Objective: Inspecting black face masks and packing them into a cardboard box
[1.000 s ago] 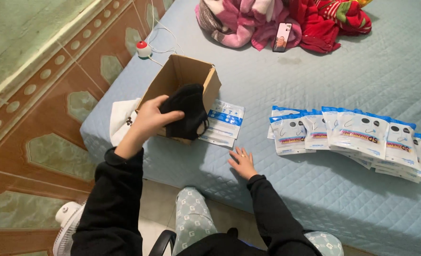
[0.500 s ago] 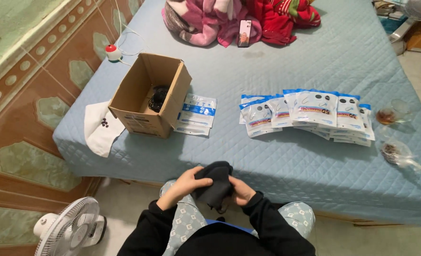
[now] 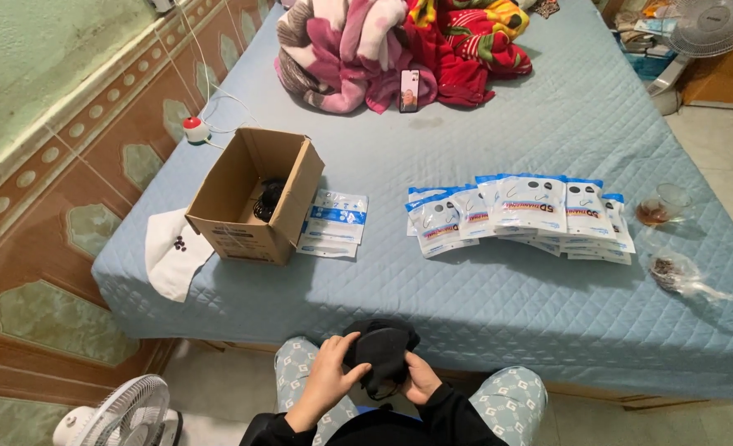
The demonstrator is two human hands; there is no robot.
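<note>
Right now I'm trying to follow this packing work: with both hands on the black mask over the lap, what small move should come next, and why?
Probably lift the black mask toward the row of blue-and-white packets. Both the left hand and the right hand already hold it in their grip over the lap, short of the bed, and more dark masses lie in the open cardboard box.

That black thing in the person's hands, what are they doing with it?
A person sitting at the edge of a bed with a blue quilted cover holds a black fabric item over their lap with both hands, the left hand and the right hand. It looks like a folded face mask. On the bed, an open cardboard box has more dark items inside. Beside it lie a few flat packets, and a longer row of packets is spread out to the right.
</note>
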